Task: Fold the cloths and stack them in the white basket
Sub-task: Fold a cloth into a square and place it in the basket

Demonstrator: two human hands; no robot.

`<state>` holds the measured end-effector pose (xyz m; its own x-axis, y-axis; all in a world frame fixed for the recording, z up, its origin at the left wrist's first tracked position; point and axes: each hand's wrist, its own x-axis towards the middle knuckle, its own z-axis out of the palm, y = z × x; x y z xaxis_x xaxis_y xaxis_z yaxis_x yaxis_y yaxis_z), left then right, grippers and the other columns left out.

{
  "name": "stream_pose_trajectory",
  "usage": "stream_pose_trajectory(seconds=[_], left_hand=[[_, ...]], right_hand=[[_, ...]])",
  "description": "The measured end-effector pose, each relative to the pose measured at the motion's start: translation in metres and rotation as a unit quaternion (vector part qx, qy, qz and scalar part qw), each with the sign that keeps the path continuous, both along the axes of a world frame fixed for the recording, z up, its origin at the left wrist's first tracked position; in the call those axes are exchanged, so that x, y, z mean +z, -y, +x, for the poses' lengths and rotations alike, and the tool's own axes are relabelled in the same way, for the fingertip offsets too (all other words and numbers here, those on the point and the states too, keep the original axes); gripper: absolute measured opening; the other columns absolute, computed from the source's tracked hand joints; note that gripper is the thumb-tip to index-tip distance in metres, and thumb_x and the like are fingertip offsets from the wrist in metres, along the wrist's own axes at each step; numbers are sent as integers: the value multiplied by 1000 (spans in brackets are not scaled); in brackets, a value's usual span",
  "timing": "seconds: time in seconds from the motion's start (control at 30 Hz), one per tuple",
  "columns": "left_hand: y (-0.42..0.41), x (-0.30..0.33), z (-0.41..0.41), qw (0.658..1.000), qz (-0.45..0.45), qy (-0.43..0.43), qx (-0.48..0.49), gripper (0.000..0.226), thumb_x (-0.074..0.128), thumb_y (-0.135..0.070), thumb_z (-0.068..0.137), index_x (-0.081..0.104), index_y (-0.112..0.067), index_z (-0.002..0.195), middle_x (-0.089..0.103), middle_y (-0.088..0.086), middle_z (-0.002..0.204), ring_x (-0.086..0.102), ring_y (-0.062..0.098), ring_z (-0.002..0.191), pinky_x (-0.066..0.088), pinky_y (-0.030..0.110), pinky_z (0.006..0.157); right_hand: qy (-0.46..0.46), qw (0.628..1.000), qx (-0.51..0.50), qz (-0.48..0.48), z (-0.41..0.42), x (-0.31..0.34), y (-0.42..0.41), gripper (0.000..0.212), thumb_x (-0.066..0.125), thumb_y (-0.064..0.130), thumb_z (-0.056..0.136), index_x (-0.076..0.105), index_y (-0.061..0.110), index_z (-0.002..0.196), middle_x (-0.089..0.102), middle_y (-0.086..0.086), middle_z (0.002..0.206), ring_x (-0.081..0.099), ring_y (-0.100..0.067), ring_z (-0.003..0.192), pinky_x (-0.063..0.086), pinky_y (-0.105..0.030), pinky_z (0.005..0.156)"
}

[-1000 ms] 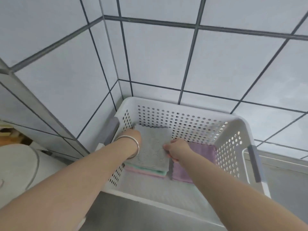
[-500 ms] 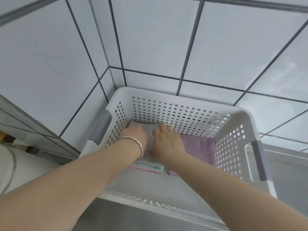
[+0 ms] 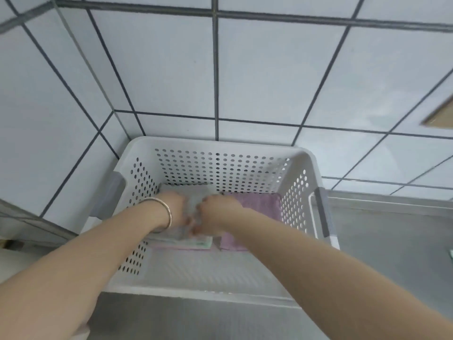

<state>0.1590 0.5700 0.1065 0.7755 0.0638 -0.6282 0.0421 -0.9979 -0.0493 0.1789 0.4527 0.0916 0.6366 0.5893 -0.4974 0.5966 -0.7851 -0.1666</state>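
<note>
The white basket [image 3: 306, 158] stands on a steel counter in a tiled corner. Inside it, at the left, lies a stack of folded cloths with a grey cloth [image 3: 194, 200] on top and green and pink cloths [image 3: 196, 243] under it. A folded purple cloth [image 3: 259, 204] lies beside the stack on the right. Both my hands reach into the basket and meet over the stack. My left hand [image 3: 175, 209], with a silver bangle on the wrist, and my right hand [image 3: 218, 212] have their fingers curled on the near part of the grey cloth. The picture is blurred there.
Tiled walls close in behind and to the left of the basket. The basket has grey handles on its left side [image 3: 115, 192] and right side [image 3: 322, 209]. The steel counter [image 3: 392, 241] runs to the right, with a green scrap [image 3: 450, 253] at the frame's edge.
My hands moved from the grey cloth's sides onto its top, then drew back to its near edge with fingers curled. The head camera tilted down toward the basket.
</note>
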Motion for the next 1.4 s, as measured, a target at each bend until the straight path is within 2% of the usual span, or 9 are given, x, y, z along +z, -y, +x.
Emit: stream_pose_trajectory(seconds=[0.13,0.23,0.33,0.53,0.8,1.0,1.1,1.23,1.4], left_hand=[[53,50,-15,984,-69,165,17,22,46,-21,89,58,-23,108,60,-2,81,58,21,79,47,29,71],[112,94,-37,936,-152,316,-21,25,47,-18,85,59,-25,107,68,6,89,62,31,87,48,34,72],[177,112,-63,873,-302,379,-60,30,45,-28,85,57,-31,112,71,0,89,65,26,87,50,37,74],[323,52,-108,882,-399,235,-90,47,47,-33,92,31,-34,136,67,-9,87,63,18,89,46,33,77],[499,-68,-128,867,-451,-117,176,30,35,-34,99,44,-24,126,53,-7,82,55,7,70,40,22,58],[580,-99,-109,836,-433,-40,335,10,39,-23,99,46,-17,94,52,-4,70,50,8,59,34,19,51],[599,-121,-96,830,-407,15,380,21,53,-22,91,54,-11,72,59,0,55,58,20,55,49,28,58],[612,-132,-86,921,-279,71,263,25,55,-33,82,66,-11,79,70,11,83,66,28,80,53,33,76],[628,-128,-80,951,-182,145,202,16,53,-37,85,67,-30,88,51,1,112,56,26,101,49,31,81]], right_hand=[[170,978,-39,116,-23,62,45,30,50,28,88,56,16,115,59,-3,101,55,-24,102,35,-34,76],[353,889,-128,263,-55,87,104,21,63,15,64,64,10,85,65,-3,78,61,-25,73,42,-29,64],[400,820,-228,340,-86,91,170,26,41,18,64,62,13,79,60,2,68,54,-20,61,34,-24,55],[345,824,-357,273,-156,43,320,30,56,18,67,64,16,96,67,6,83,64,-20,73,47,-26,56],[149,822,-528,151,-203,-39,536,35,50,28,90,51,24,125,54,6,121,46,-13,118,37,-23,89],[91,727,-669,124,-189,-73,685,33,55,23,89,58,18,121,58,-1,123,56,-19,110,44,-27,86],[87,690,-714,74,-176,-88,734,38,52,26,87,57,19,125,57,-5,127,46,-26,119,40,-33,96],[91,645,-757,39,-163,-104,755,48,51,30,87,49,15,132,45,-13,134,36,-32,125,33,-39,102],[67,653,-754,17,-137,-108,759,50,46,30,89,44,14,136,44,-13,136,33,-32,126,32,-39,101]])
